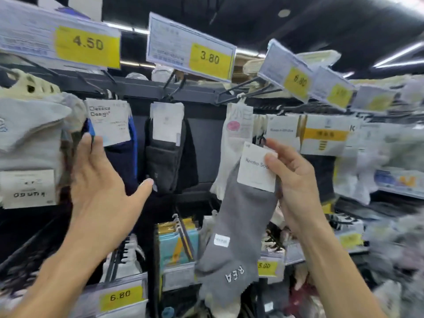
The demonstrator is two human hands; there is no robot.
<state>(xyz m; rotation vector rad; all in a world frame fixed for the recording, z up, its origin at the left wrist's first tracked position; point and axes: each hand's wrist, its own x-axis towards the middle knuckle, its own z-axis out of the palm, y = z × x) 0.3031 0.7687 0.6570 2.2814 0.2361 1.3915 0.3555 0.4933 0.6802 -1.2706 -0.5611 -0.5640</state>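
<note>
My right hand [296, 177] pinches the white card label at the top of a grey sock pair [236, 228], which hangs down in front of the shelves with white letters near its toe. My left hand [101, 180] is raised with straight fingers; its fingertips touch the navy-and-blue sock pack [119, 143] labelled "Classics Design" that hangs on a peg. Between the hands, a black sock pack [167, 154] hangs under the 3.80 price tag [190, 48].
Pegs across the display carry more socks: light grey ones [29, 138] at the left, a white pair [234, 143] in the middle, boxed packs [321, 136] at the right. Price tags stick out above. Lower pegs hold teal packets [176, 244] and more tags.
</note>
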